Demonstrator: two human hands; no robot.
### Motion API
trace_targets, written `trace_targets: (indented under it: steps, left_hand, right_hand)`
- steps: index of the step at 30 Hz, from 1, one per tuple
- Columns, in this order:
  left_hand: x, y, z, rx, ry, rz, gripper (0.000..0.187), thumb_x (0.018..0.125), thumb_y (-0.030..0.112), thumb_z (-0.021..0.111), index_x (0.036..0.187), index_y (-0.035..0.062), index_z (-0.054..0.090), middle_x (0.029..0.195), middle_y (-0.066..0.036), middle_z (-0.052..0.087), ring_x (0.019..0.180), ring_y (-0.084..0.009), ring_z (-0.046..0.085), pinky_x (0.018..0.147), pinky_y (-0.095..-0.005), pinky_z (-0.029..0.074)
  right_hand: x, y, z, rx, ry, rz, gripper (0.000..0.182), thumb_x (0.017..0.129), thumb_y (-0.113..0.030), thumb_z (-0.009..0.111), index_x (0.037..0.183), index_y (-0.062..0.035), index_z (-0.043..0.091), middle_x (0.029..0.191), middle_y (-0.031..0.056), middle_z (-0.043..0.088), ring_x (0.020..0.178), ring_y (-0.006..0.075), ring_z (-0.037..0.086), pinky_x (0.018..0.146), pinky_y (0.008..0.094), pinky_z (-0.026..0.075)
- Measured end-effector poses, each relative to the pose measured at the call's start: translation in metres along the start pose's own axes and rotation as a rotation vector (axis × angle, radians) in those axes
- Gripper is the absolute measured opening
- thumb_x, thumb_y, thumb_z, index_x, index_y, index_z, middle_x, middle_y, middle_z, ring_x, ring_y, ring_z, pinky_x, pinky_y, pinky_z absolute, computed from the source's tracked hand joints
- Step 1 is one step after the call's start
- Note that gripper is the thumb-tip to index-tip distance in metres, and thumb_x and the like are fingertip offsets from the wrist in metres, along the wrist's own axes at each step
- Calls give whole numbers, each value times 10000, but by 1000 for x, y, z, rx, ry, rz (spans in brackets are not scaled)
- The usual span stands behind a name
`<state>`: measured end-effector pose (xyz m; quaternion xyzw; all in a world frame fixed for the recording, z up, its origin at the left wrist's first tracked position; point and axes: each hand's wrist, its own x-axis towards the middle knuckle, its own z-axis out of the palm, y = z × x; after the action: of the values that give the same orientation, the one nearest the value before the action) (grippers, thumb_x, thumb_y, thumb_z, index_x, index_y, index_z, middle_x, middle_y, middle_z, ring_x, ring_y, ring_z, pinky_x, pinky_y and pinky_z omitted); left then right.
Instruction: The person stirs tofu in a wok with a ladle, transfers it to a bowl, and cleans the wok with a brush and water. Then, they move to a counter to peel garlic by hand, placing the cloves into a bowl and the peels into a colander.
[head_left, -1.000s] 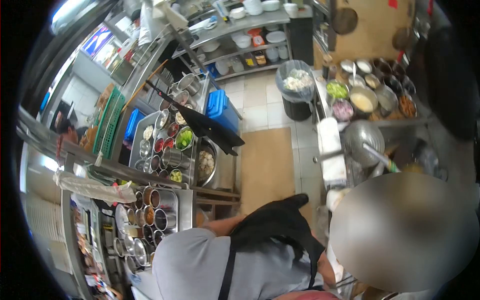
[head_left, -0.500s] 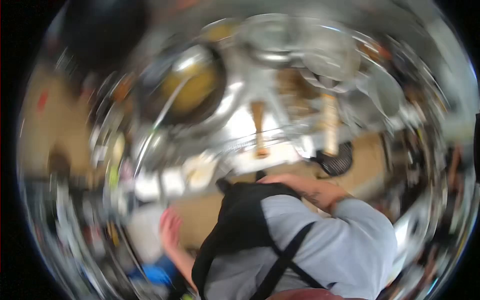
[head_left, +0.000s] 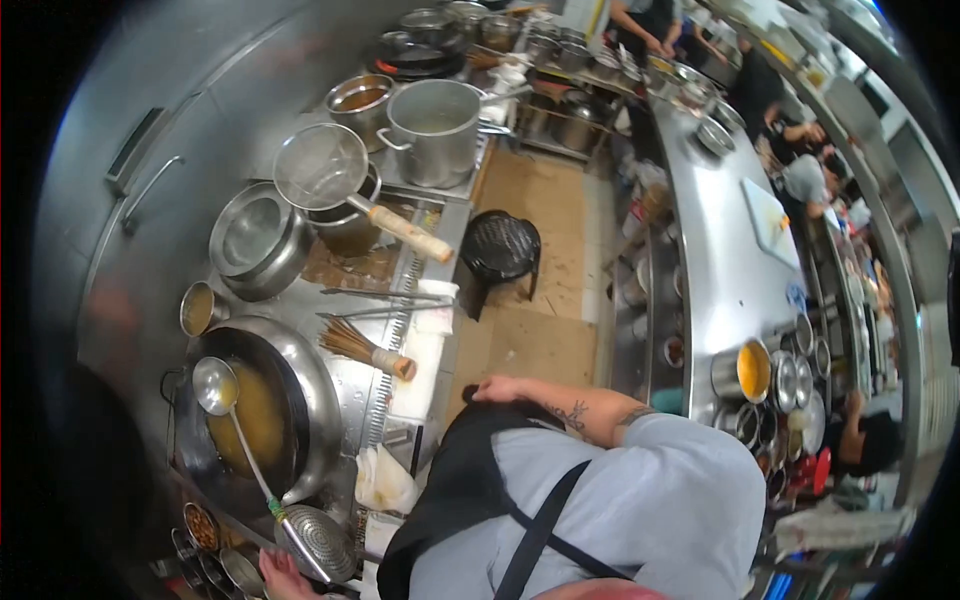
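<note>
Low at the left edge of the counter, my left hand [head_left: 284, 577] is partly cut off, its visible fingers apart. Just beside it lies the handle end of a long ladle [head_left: 214, 386]. The ladle's bowl rests in a dark wok [head_left: 196, 470] holding yellowish liquid. A round perforated skimmer [head_left: 318, 540] lies under the handle. My right hand [head_left: 496, 389] is in front of my black apron [head_left: 455, 470], fingers curled in; what they hold, if anything, is hidden. Nearest to it on the counter is a bamboo wok brush [head_left: 365, 348], with tongs [head_left: 385, 300] behind.
A wooden-handled strainer [head_left: 322, 165] lies across a pot beside a large stockpot [head_left: 433, 135]. A black stool [head_left: 500, 247] stands on the cardboard-covered floor. A long steel counter [head_left: 715, 290] with a white cutting board [head_left: 770, 222] runs along the right. Several people work at the far right.
My view has turned, and the blur has cleared; the wok and counter now lie to my left. My left hand has come up beside the ladle handle. My right hand stays before the apron.
</note>
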<state>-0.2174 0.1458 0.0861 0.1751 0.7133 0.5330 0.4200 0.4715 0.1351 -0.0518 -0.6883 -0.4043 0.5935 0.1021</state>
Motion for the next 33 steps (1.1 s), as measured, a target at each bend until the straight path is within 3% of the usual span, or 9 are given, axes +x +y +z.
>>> trace_targets:
  steps: [3, 4, 5, 7, 11, 16, 21, 27, 33]
  left_hand:
    - [29, -1, 21, 49, -177, 36, 443, 943, 367, 624, 1317, 145, 540, 1142, -28, 572, 1031, -188, 536, 865, -370, 449]
    - [36, 2, 28, 97, -222, 41, 457, 939, 377, 628, 1323, 146, 536, 1165, -36, 570, 1048, -193, 535, 887, -375, 446]
    - [28, 11, 41, 105, -230, 27, 445, 950, 368, 614, 1328, 148, 529, 1127, -27, 579, 1006, -180, 545, 858, -356, 459]
    - [-13, 36, 71, 128, -236, -4, 423, 971, 352, 587, 1337, 153, 516, 1050, -10, 595, 922, -154, 566, 802, -317, 486]
    - [-38, 30, 89, 78, -566, -59, 444, 977, 368, 572, 1360, 160, 488, 1047, -54, 590, 829, -179, 612, 626, -315, 530]
    - [-33, -3, 86, 33, -319, 12, 282, 972, 290, 578, 1172, 94, 543, 908, -58, 596, 717, -152, 587, 549, -306, 498]
    - [-51, -3, 59, 359, 98, 462, 263, 951, 222, 625, 806, 39, 504, 727, 26, 398, 662, -101, 354, 593, -283, 324]
    - [-159, -4, 81, 401, 200, 749, 226, 950, 163, 629, 820, 38, 494, 739, 14, 421, 684, -106, 376, 616, -266, 347]
    - [-231, -19, 73, 468, 251, 785, 215, 964, 161, 615, 849, 31, 487, 747, 7, 427, 691, -105, 398, 638, -262, 368]
  right_hand:
    - [56, 170, 21, -290, 230, -127, 409, 900, -435, 604, 1030, -58, 695, 891, 119, 668, 823, 240, 641, 702, 400, 528]
    - [-18, 136, 7, 125, 216, 265, 387, 884, -414, 603, 960, -43, 682, 760, 111, 647, 629, 236, 618, 548, 406, 510]
    - [-29, 165, 12, 60, 256, 412, 378, 868, -398, 611, 910, -27, 668, 696, 108, 636, 506, 238, 568, 455, 401, 472]
    - [-92, 194, 15, -40, 381, 367, 373, 881, -393, 607, 889, -24, 660, 747, 148, 650, 527, 250, 595, 484, 404, 499]
    - [-132, 252, 22, -141, 166, 528, 427, 906, -413, 602, 931, 8, 673, 846, 162, 676, 584, 284, 638, 529, 407, 543]
    - [-121, 235, 32, 96, 231, 660, 469, 911, -432, 597, 1059, 3, 694, 948, 123, 703, 670, 292, 674, 585, 400, 577]
    - [-55, 204, 10, 23, 183, 467, 394, 888, -380, 603, 1119, -74, 694, 850, 81, 687, 689, 204, 642, 586, 380, 563]
    - [-59, 150, -57, -81, 154, 233, 402, 878, -346, 609, 1187, -93, 655, 918, 70, 684, 704, 193, 648, 559, 371, 544]
    - [-58, 200, -90, -22, 126, 364, 386, 885, -347, 626, 1162, -81, 663, 965, 91, 677, 771, 236, 667, 619, 412, 546]
